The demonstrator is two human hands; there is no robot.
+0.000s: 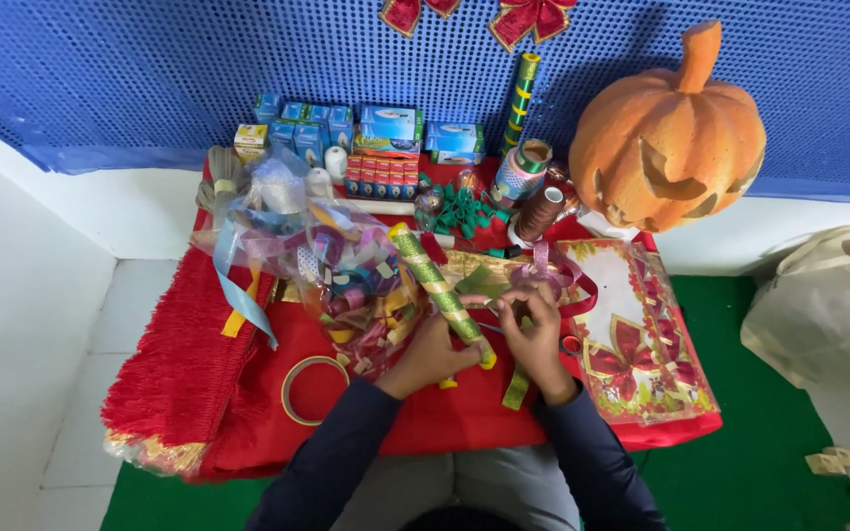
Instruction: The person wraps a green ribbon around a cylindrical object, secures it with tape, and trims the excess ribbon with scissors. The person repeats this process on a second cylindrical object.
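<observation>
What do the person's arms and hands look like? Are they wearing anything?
Both arms wear long dark navy sleeves that reach the wrists. The left sleeve and right sleeve look plain, with no visible pattern or markings. The left hand and right hand are bare: no gloves. I cannot see any rings or a watch.

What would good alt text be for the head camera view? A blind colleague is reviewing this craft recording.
Seen from above, a person's left hand holds a glittery green-and-gold roll while the right hand pinches a ribbon over a red cloth. Around them lie a clear bag of ribbons, a tape ring, small boxes and an orange pumpkin.
</observation>
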